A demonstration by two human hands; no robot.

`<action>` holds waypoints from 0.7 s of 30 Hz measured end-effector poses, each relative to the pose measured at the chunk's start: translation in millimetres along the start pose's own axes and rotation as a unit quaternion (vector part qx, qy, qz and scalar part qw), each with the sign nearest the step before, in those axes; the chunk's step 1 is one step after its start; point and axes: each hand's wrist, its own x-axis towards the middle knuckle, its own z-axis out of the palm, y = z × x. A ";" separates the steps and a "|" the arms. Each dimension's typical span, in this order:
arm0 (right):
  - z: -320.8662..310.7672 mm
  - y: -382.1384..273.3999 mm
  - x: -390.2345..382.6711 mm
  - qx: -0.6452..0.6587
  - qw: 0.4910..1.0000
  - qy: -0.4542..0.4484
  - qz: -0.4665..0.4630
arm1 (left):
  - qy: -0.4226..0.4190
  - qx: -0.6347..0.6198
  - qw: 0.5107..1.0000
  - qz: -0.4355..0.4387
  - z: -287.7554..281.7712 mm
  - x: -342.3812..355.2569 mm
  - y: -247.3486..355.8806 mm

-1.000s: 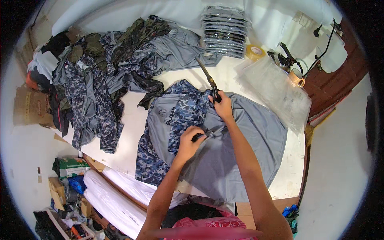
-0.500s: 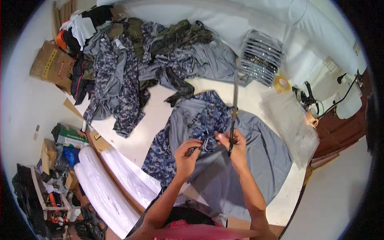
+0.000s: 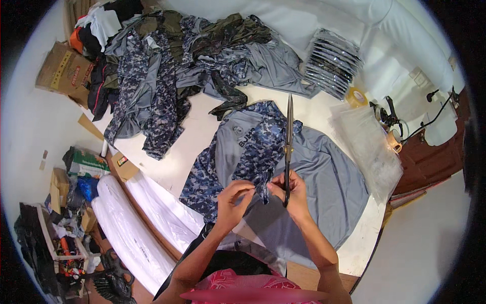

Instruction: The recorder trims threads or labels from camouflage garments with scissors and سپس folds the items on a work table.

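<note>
A shirt with grey panels and blue camouflage point(image 3: 263, 137) is spread on the table before me. In my right hand point(image 3: 293, 192) are long black-handled scissors point(image 3: 289, 131), their blades pointing away from me and looking closed. That hand's thumb and forefinger also meet at a camouflage edge of the shirt. My left hand point(image 3: 234, 201) is beside that edge, its thumb and forefinger pinched together. Whatever lies between those fingertips is too small to make out. The shirt's grey part point(image 3: 324, 192) stretches out to the right, under my right forearm.
Heaped camouflage and grey garments point(image 3: 152, 86) cover the table's far left. Stacked clear-wrapped packets point(image 3: 334, 63), a tape roll point(image 3: 356, 97) and clear plastic bags point(image 3: 367, 147) lie at the right. White wrapped rolls point(image 3: 129, 238) lean at the lower left, near a cardboard box point(image 3: 63, 71).
The bunched camouflage edge between my hands has dropped and hangs straighter. My left fingertips have come away from the cloth. The scissors have swung more upright within my right hand.
</note>
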 end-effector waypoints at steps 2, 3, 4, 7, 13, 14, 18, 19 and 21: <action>-2.8 13.6 -1.0 -0.005 0.999 -0.002 -0.053 | -0.010 -0.048 0.996 -0.073 0.9 -5.6 6.5; -2.1 14.1 -2.8 -0.004 0.999 -0.005 -0.052 | -0.018 -0.097 0.985 -0.143 0.3 -6.8 8.2; -1.4 14.6 -5.8 0.002 0.999 -0.032 -0.032 | -0.015 -0.096 0.985 -0.143 -0.9 -8.3 8.0; -2.0 17.3 -15.6 0.010 0.997 -0.069 -0.014 | -0.044 -0.019 0.982 -0.181 -8.8 -12.8 2.8; -6.8 16.7 -25.2 0.012 0.997 -0.078 0.004 | -0.049 -0.170 0.938 -0.299 -19.4 -18.0 2.1; -7.2 17.8 -24.8 0.021 0.997 -0.078 0.004 | -0.048 -0.171 0.936 -0.304 -14.9 -18.6 3.9; -3.4 26.2 -27.8 -0.018 0.998 -0.059 -0.010 | -0.097 -0.061 0.978 -0.176 -9.5 -27.9 -13.0; -0.3 22.5 -26.5 -0.011 0.999 -0.049 -0.006 | -0.090 -0.050 0.980 -0.168 -10.8 -25.5 -15.9; -1.4 21.9 -25.0 -0.011 0.999 -0.045 -0.004 | -0.076 -0.065 0.976 -0.194 -15.1 -24.9 -15.1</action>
